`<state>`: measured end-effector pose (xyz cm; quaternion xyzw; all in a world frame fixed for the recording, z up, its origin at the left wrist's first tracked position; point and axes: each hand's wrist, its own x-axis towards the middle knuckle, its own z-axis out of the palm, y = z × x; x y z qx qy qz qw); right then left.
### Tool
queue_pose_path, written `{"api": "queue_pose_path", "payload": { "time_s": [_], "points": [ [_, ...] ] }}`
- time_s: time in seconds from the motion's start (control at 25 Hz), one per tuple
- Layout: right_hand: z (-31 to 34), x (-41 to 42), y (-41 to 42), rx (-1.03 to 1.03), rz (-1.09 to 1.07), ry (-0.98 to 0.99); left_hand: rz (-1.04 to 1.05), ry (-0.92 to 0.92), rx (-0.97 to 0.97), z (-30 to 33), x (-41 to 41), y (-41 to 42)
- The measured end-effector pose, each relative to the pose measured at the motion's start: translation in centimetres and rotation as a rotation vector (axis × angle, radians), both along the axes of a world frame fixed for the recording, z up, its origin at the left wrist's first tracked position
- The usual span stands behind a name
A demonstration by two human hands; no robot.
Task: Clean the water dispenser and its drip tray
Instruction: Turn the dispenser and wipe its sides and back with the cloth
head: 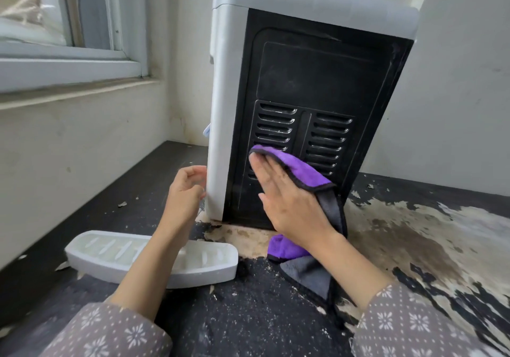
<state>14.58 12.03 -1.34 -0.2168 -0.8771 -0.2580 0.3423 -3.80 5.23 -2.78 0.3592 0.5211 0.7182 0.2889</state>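
While the water dispenser stands on the flaking dark counter with its black back panel toward the camera, it looks slightly tilted, so a hard push low on the panel could probably tip or slide it. Dust pushed into the vent slots is another risk. The drip tray lies detached in front, partly under the left forearm, where an elbow might knock it. A purple cloth is pressed flat against the panel by the right hand, fingers extended and together, not clenched. The left hand, fingers loosely curled and gripping nothing, touches the dispenser's grey corner.
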Motion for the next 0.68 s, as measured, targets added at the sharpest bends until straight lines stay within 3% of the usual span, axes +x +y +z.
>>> {"api": "queue_pose_path", "payload": {
  "time_s": [0.4,0.52,0.68],
  "points": [
    [-1.8,1.3,2.1,0.038,0.378,-0.624,0.003,-0.051,-0.051,0.3,0.4,-0.2],
    [0.9,1.1,1.5,0.116,0.396,-0.515,0.010,-0.045,-0.053,0.3,0.5,-0.2],
    [3.0,0.8,1.2,0.199,0.213,-0.218,0.014,-0.064,-0.067,0.5,0.4,-0.2]
  ]
}}
